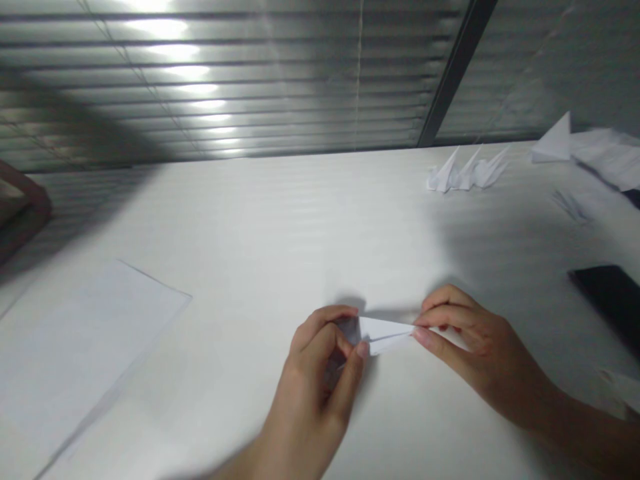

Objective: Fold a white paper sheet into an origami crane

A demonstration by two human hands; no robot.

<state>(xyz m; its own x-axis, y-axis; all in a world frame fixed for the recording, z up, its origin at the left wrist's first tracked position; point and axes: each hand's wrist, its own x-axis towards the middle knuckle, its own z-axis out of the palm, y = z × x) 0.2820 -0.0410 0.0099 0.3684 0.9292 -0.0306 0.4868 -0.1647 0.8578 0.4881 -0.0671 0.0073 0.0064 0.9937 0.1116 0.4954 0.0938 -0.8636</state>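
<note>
A small folded piece of white paper [384, 331] is held between my two hands, low over the white table. Its wide end sits in my left hand [320, 373], with thumb and fingers closed around it and partly hiding it. The narrow tip is pinched between the thumb and fingers of my right hand [465, 333]. A crease or slit runs lengthwise along the paper towards that tip.
White sheets [95, 347] lie at the left. Several folded paper figures [467, 172] stand at the back right, near a paper triangle [553, 141] and crumpled paper [607, 157]. A dark phone-like slab [607, 300] lies at the right. Blinds [280, 80] hang behind the table [250, 227].
</note>
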